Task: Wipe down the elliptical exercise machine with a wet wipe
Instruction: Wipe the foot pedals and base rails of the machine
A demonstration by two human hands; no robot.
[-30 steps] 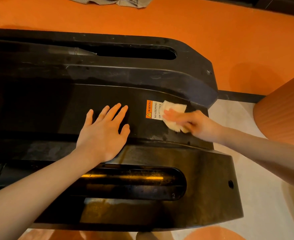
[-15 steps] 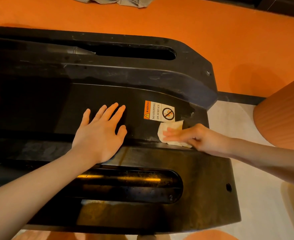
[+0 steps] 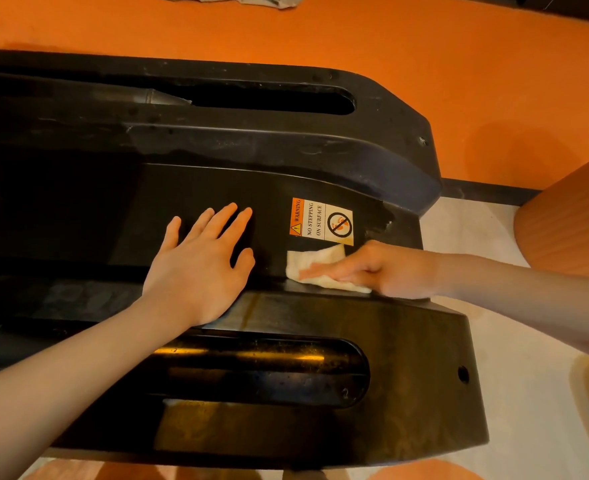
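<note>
The left hand (image 3: 199, 271) is lying flat, fingers spread, on the glossy black plastic shroud of the elliptical machine (image 3: 407, 341), seemingly bracing, while the right hand (image 3: 390, 271) is pressing straightened fingers onto the small folded white wet wipe (image 3: 315, 263), just below the orange-and-white warning sticker (image 3: 322, 221).

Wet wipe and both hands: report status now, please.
Left hand flat on black cover, holding nothing. Right hand presses wet wipe just below warning sticker. Nothing in the way.
</note>
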